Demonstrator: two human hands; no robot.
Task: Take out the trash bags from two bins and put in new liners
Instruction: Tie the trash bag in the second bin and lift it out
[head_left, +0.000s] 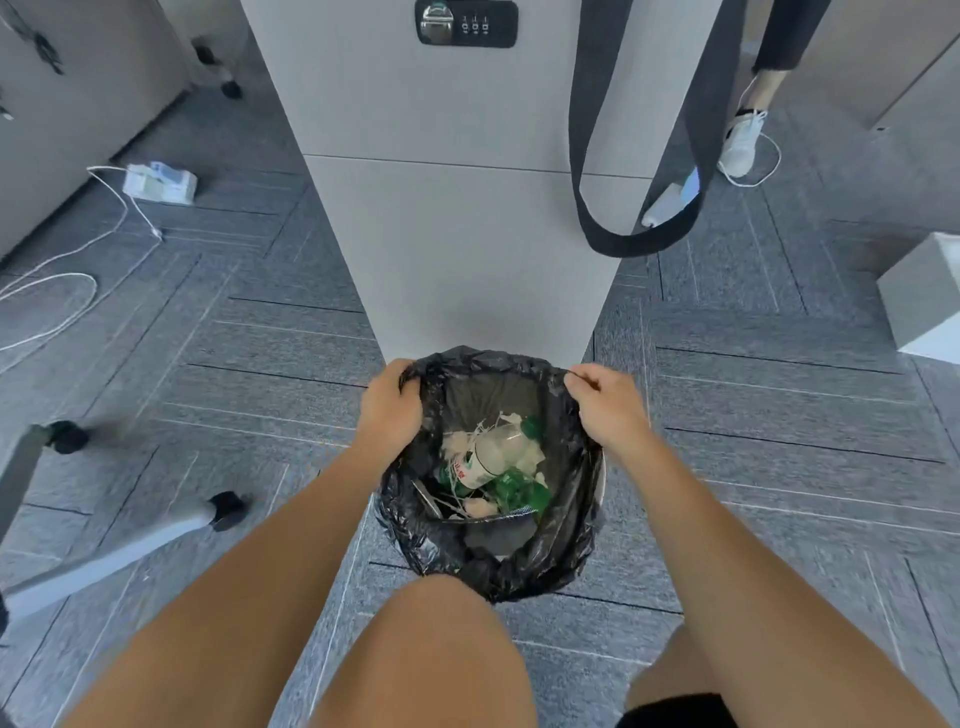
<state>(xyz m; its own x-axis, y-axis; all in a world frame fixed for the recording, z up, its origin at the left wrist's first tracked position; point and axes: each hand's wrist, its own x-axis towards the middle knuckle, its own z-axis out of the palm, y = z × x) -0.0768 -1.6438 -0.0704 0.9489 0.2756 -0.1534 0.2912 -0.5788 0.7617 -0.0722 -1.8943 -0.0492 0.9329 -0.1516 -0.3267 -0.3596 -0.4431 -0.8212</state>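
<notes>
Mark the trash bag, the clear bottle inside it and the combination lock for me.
trash bag (519, 569): head view, on its crumpled near edge.
clear bottle (493, 451): head view, on the middle of its body.
combination lock (466, 23): head view, on its black plate at the dials.

- Grey cabinet (457, 234) with combination lock (466, 22), 12 o'clock.
- Black strap (639, 241) hanging, 1 o'clock.
- White sneaker (740, 143), 2 o'clock.
- White power strip (160, 182) on the carpet (260, 338), 10 o'clock.
- Chair leg (130, 551) with caster (227, 510), 8 o'clock.
</notes>
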